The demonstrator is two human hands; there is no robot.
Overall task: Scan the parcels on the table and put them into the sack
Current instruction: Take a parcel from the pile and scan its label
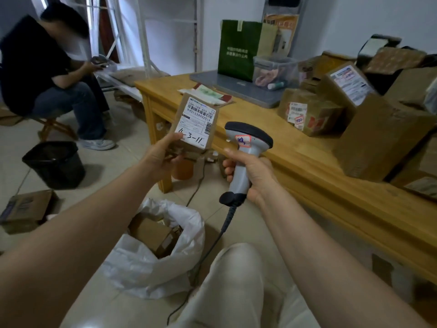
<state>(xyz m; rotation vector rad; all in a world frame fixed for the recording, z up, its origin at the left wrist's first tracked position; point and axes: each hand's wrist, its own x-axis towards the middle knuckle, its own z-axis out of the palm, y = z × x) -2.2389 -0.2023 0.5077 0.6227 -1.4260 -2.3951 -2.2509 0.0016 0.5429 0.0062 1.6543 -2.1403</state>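
My left hand [163,153] grips a small cardboard parcel [195,125] by its lower edge, its white label with "4-3-11" facing me. To its right, my right hand [248,172] holds a grey handheld scanner [246,147] by the handle, its dark head pointing left toward the parcel. Below, on the floor between my arms, a white plastic sack [146,263] stands open with brown boxes inside. Several more cardboard parcels [309,112] lie on the wooden table [307,171] to the right.
A seated person [47,74] faces left at the far left. A black bin [55,163] and a box [26,209] stand on the floor. On the table are a green bag [238,48], a clear tub [274,69] and a large box [378,143].
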